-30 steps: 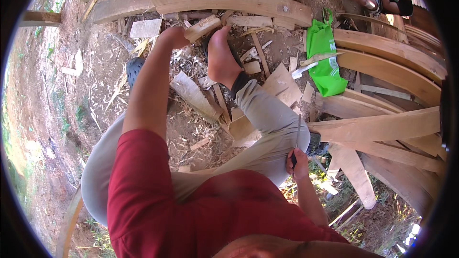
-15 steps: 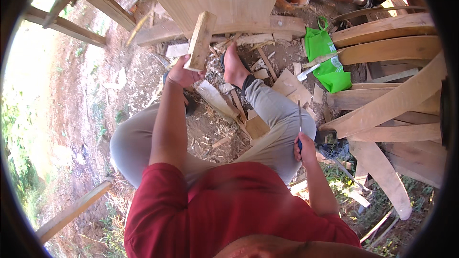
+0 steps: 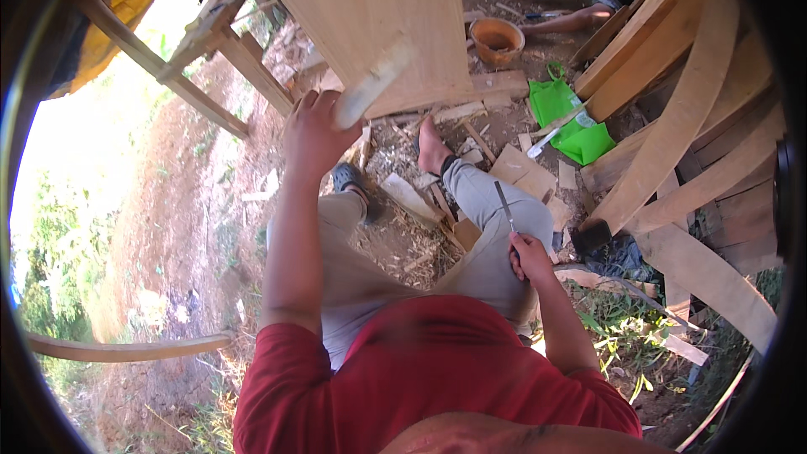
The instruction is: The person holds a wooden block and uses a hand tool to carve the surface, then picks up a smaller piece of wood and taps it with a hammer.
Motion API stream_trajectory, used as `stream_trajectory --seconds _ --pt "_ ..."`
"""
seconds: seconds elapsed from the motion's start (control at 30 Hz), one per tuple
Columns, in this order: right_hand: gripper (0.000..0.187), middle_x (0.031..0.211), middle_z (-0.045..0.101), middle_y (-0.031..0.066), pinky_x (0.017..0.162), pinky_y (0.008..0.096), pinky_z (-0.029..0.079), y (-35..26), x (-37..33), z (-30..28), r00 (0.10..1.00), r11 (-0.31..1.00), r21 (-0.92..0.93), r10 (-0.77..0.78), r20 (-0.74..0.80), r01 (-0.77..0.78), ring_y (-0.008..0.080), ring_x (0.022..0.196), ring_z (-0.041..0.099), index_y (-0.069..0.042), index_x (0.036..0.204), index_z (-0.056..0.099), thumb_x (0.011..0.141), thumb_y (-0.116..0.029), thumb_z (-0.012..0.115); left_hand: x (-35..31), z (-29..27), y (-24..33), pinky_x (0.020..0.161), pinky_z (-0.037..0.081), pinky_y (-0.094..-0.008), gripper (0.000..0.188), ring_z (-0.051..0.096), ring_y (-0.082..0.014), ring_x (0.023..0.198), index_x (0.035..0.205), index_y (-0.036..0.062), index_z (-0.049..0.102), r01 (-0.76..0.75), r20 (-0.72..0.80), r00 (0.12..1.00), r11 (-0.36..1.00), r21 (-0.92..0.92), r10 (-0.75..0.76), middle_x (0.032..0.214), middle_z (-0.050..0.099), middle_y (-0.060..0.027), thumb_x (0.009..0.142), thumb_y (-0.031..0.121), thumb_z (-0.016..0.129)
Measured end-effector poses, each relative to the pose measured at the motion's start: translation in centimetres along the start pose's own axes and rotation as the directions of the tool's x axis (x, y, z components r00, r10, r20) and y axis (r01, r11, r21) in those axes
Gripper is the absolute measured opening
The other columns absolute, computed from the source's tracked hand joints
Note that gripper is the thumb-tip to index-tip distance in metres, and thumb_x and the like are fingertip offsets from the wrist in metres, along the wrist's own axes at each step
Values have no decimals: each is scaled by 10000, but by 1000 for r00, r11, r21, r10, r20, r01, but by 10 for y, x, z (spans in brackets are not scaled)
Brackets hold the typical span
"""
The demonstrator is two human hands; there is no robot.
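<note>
**Wood block (image 3: 374, 86) raised, tool (image 3: 505, 208) apart**

The left hand (image 3: 319, 136) grips its lower end before a pale panel (image 3: 382, 8); the right hand (image 3: 530, 258) is curled around the tool's handle. No cut under way; blur hides how finished the wood block is.

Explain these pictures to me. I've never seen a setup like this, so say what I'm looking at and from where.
There's no machine here: a person works with two bare hands. The view comes from a wide fisheye camera worn on their head, looking down, so straight edges bend near the dark rim. The left hand holds up a piece of wood, blurred here. The right hand holds a thin-bladed tool. On the ground lie wood scraps and a green bag; beyond them stands an orange bucket.
</note>
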State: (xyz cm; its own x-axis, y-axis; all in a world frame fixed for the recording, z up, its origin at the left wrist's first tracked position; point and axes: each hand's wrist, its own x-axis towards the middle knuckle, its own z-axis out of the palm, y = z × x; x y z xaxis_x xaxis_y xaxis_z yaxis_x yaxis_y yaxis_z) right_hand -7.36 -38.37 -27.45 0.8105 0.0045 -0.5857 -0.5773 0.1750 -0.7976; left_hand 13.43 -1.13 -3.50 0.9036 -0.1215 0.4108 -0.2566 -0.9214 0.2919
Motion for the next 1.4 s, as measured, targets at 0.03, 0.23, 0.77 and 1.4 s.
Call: stream_trajectory --seconds 0.03,0.23,0.77,1.4 --pt "399 535 476 10 333 279 319 -2 -6 1 1000 1000 9 -12 9 12 109 343 402 -62 836 537 1082 -376 562 -6 -14 5 859 547 -470 470 666 -326 1041 1137 109 710 -103 -73 991 989 104 111 1054 666 -96 722 258 872" --pt "375 565 507 9 366 285 347 1 -16 2 997 996 -35 -80 -15 79 109 388 455 -73 840 535 1076 -361 578 -15 -65 33 812 555 -463 475 640 -312 942 1109 126 740 -301 -267 901 935 187 343 947 604 -75 665 208 887" --pt "330 1141 717 98 918 394 628 -279 -28 157 556 525 205 -820 -139 826 188 1016 727 -34 1187 606 910 -38 786 -17 -5 45 815 532 -464 558 615 -316 911 1119 124 733 -462 -494 803 872 -161 334 945 580 -78 588 186 891" --pt "281 908 645 35 739 329 654 -328 -11 231 587 585 -135 -809 -33 800 137 835 701 -35 926 587 876 -148 839 -17 7 -31 917 517 -306 450 640 -137 1060 1349 -43 569 319 327 892 80 -944 312 1170 692 -80 976 141 741"
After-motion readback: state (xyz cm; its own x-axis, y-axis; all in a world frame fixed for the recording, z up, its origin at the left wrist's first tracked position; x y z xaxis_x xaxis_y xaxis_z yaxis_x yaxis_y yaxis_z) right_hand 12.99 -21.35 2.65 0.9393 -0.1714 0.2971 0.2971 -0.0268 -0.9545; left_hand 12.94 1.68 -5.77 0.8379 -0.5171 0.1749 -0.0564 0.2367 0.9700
